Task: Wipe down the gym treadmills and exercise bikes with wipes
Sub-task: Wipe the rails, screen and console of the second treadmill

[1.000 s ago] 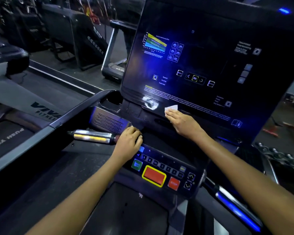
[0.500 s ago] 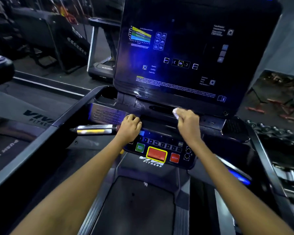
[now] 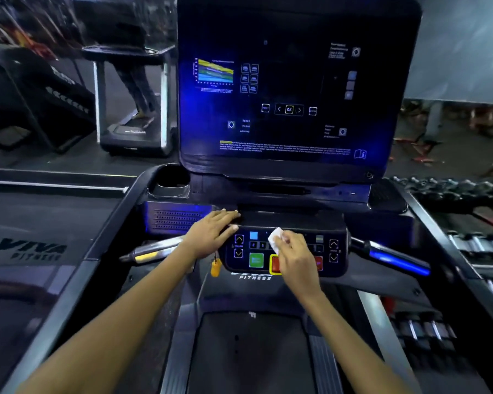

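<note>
Black belt (image 3: 251,356) lies nearest you. Past it, your right hand (image 3: 296,258) pinches a white wipe (image 3: 276,239) against the keypad (image 3: 325,237), covering part of the red button (image 3: 274,264). Your left hand (image 3: 211,234) rests with fingers straight on the keypad's left top corner, beside the green button (image 3: 256,260). Behind rises the dark screen (image 3: 291,86).

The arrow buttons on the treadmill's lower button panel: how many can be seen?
4: an up arrow and a down arrow at the panel's left edge, another up arrow and down arrow at its right edge. The right hand may hide more.
</note>
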Action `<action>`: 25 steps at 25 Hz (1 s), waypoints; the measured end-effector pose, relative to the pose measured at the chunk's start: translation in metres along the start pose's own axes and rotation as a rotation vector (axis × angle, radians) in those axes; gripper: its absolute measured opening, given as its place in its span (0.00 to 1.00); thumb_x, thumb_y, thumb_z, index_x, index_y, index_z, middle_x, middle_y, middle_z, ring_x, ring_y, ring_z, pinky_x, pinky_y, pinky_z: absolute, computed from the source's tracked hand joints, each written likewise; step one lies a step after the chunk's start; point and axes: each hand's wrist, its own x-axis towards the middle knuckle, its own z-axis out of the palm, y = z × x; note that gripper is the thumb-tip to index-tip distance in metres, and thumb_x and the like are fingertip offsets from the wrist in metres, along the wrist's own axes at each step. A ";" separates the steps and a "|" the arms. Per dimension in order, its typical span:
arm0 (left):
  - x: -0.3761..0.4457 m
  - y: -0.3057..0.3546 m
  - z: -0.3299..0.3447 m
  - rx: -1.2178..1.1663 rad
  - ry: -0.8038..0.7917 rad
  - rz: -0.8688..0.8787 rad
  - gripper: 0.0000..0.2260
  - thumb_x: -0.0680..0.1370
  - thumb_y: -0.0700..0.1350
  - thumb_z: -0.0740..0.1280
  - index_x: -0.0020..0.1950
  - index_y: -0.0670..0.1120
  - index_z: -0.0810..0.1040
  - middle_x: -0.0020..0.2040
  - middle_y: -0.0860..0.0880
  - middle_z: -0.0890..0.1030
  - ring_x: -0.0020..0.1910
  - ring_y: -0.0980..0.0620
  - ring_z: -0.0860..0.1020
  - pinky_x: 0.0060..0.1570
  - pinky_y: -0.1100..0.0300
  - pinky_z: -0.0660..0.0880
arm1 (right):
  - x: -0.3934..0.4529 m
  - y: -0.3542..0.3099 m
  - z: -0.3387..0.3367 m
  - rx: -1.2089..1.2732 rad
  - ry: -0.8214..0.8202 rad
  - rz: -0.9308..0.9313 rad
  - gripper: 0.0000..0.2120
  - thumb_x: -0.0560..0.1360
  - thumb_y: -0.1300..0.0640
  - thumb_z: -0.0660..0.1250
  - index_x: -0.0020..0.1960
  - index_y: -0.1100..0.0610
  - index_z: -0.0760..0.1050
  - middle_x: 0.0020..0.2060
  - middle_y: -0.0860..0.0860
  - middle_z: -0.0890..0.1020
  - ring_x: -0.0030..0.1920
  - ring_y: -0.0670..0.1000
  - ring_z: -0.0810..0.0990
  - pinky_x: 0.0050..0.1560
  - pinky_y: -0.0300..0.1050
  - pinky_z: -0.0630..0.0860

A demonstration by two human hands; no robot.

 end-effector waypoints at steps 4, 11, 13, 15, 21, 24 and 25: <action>-0.007 -0.022 0.006 -0.020 0.048 0.184 0.36 0.78 0.67 0.41 0.73 0.44 0.65 0.73 0.45 0.66 0.73 0.48 0.63 0.71 0.60 0.56 | -0.003 -0.051 0.030 -0.010 -0.023 0.002 0.13 0.75 0.66 0.60 0.58 0.66 0.75 0.52 0.58 0.77 0.51 0.53 0.72 0.54 0.44 0.73; -0.009 -0.023 0.007 -0.304 0.111 0.096 0.23 0.80 0.52 0.53 0.72 0.43 0.68 0.72 0.45 0.68 0.73 0.50 0.63 0.66 0.77 0.49 | 0.000 -0.063 0.039 -0.058 0.039 0.139 0.14 0.72 0.71 0.65 0.58 0.66 0.77 0.51 0.58 0.79 0.48 0.53 0.74 0.49 0.46 0.76; -0.011 -0.025 0.008 -0.336 0.110 0.091 0.23 0.79 0.51 0.53 0.72 0.44 0.68 0.72 0.45 0.68 0.73 0.51 0.63 0.66 0.77 0.50 | 0.009 -0.080 0.055 -0.062 0.036 0.122 0.16 0.73 0.71 0.63 0.60 0.67 0.75 0.56 0.59 0.78 0.53 0.54 0.74 0.55 0.46 0.74; -0.009 -0.029 0.010 -0.358 0.103 0.079 0.23 0.79 0.52 0.53 0.72 0.44 0.68 0.72 0.46 0.68 0.73 0.52 0.62 0.68 0.73 0.51 | -0.007 -0.085 0.061 -0.057 -0.027 0.010 0.17 0.74 0.70 0.62 0.61 0.67 0.75 0.58 0.59 0.78 0.58 0.55 0.75 0.59 0.48 0.73; -0.008 -0.032 0.012 -0.367 0.103 0.079 0.23 0.80 0.53 0.52 0.72 0.45 0.68 0.72 0.46 0.69 0.73 0.53 0.62 0.71 0.65 0.55 | -0.022 -0.078 0.050 -0.105 -0.002 0.190 0.18 0.75 0.65 0.58 0.64 0.66 0.73 0.62 0.59 0.76 0.65 0.56 0.72 0.66 0.50 0.68; -0.009 -0.031 0.012 -0.364 0.110 0.077 0.23 0.79 0.53 0.53 0.72 0.45 0.68 0.72 0.46 0.69 0.73 0.53 0.62 0.71 0.65 0.55 | -0.021 -0.099 0.059 -0.036 -0.111 0.204 0.23 0.79 0.56 0.56 0.71 0.65 0.65 0.71 0.56 0.66 0.73 0.52 0.59 0.74 0.47 0.53; -0.010 -0.030 0.012 -0.362 0.112 0.076 0.23 0.79 0.53 0.53 0.72 0.45 0.68 0.72 0.46 0.68 0.74 0.53 0.62 0.71 0.64 0.55 | -0.027 -0.096 0.057 -0.049 -0.160 0.151 0.24 0.79 0.54 0.55 0.72 0.64 0.63 0.72 0.55 0.65 0.74 0.51 0.59 0.75 0.47 0.52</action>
